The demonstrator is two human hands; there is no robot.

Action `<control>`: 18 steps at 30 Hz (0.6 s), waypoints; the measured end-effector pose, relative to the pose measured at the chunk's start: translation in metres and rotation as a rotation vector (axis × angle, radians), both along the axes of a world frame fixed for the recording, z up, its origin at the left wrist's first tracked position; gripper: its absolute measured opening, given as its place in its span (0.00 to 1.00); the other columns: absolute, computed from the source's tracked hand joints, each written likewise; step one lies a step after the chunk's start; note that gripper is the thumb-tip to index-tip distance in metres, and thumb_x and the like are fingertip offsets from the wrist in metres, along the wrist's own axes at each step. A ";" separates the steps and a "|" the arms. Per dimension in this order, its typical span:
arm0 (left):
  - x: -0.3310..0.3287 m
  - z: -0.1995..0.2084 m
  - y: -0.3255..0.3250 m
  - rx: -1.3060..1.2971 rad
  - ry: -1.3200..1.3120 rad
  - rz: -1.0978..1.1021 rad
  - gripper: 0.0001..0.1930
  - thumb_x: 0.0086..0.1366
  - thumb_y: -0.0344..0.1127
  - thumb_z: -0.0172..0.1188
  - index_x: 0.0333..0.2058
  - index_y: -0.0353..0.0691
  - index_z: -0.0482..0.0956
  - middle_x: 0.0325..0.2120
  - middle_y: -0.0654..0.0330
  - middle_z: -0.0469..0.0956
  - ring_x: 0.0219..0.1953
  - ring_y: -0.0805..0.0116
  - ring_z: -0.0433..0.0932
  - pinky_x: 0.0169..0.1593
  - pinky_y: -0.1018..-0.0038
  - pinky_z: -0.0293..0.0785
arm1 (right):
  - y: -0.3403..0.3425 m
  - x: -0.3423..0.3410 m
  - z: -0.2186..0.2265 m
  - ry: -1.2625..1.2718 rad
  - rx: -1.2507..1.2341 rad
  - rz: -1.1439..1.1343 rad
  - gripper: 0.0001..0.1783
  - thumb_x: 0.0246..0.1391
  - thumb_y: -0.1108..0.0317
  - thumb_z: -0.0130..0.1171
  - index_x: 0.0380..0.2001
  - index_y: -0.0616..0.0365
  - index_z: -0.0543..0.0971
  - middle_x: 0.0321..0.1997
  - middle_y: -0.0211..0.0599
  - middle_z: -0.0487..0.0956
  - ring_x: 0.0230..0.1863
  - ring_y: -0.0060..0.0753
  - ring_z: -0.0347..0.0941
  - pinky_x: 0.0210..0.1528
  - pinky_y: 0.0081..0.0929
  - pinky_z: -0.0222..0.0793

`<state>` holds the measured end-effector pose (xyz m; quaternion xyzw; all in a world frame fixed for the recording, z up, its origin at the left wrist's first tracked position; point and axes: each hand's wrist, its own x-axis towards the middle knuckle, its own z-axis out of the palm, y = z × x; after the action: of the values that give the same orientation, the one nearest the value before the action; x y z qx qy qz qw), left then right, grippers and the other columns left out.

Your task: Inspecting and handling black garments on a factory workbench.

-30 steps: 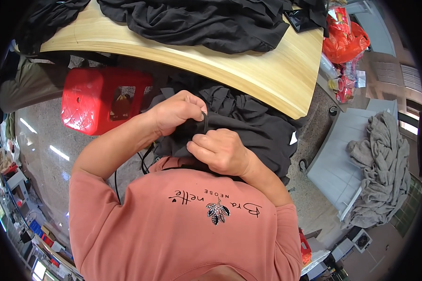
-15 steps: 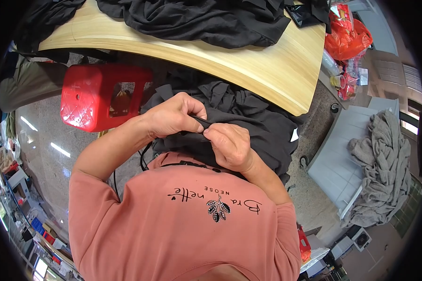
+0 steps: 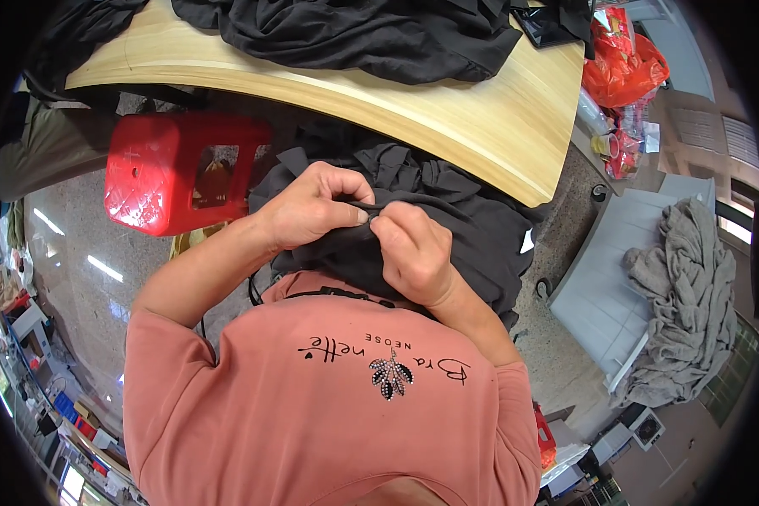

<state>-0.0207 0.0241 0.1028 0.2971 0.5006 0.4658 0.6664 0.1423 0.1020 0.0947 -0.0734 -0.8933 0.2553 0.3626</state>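
Dark fabric, apparently a black garment (image 3: 472, 223), is heaped over my lap below the table edge. My left hand (image 3: 316, 207) pinches a fold of it between thumb and curled fingers. Close against it, my right hand (image 3: 415, 251) grips the same fold, its fingers bent and pressed together. The two hands nearly meet at the fold, thumb tip beside fingertips. Whether anything small sits between the fingers is hidden. A small white tag (image 3: 527, 242) shows at the cloth's right side.
Ahead stands a wooden table (image 3: 531, 126) with more black cloth (image 3: 371, 42) and a dark phone-like slab (image 3: 548, 25). A red plastic stool (image 3: 139, 173) is at the left. To the right, grey knit cloth (image 3: 691, 304) lies on a pale-grey surface (image 3: 603, 261), below a red plastic bag (image 3: 624, 72).
My right hand has turned and its fingers have curled more tightly at the fold. The left hand keeps its pinch, nearly in the same place.
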 end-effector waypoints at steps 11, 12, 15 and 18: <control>0.010 -0.011 -0.007 -0.027 -0.219 0.250 0.03 0.54 0.22 0.54 0.28 0.32 0.75 0.24 0.67 0.74 0.26 0.84 0.69 0.31 0.86 0.66 | 0.007 -0.009 0.001 0.012 -0.115 0.076 0.11 0.30 0.83 0.53 0.25 0.64 0.73 0.36 0.42 0.74 0.26 0.38 0.74 0.24 0.26 0.70; 0.009 -0.011 -0.008 -0.001 -0.174 0.242 0.03 0.54 0.22 0.54 0.28 0.32 0.75 0.24 0.67 0.74 0.26 0.84 0.69 0.31 0.87 0.65 | 0.007 -0.009 0.001 -0.012 -0.151 0.046 0.10 0.31 0.83 0.54 0.24 0.63 0.73 0.35 0.42 0.74 0.26 0.38 0.74 0.23 0.26 0.70; 0.010 -0.010 -0.009 0.054 -0.080 0.243 0.02 0.53 0.22 0.55 0.28 0.33 0.74 0.23 0.68 0.73 0.26 0.85 0.68 0.30 0.87 0.65 | 0.007 -0.008 0.002 -0.076 -0.265 0.015 0.10 0.32 0.83 0.54 0.24 0.63 0.73 0.34 0.42 0.74 0.26 0.39 0.74 0.24 0.26 0.69; 0.012 -0.009 -0.010 0.073 0.056 0.247 0.02 0.53 0.22 0.56 0.27 0.33 0.74 0.21 0.69 0.73 0.25 0.86 0.67 0.29 0.87 0.64 | 0.012 -0.008 0.004 -0.146 -0.415 0.057 0.10 0.33 0.84 0.53 0.25 0.63 0.73 0.32 0.41 0.74 0.27 0.38 0.73 0.27 0.24 0.68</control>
<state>-0.0087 0.0137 0.0934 0.2702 0.5344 0.5538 0.5786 0.1341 0.1135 0.0986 -0.1393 -0.8471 0.4379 0.2668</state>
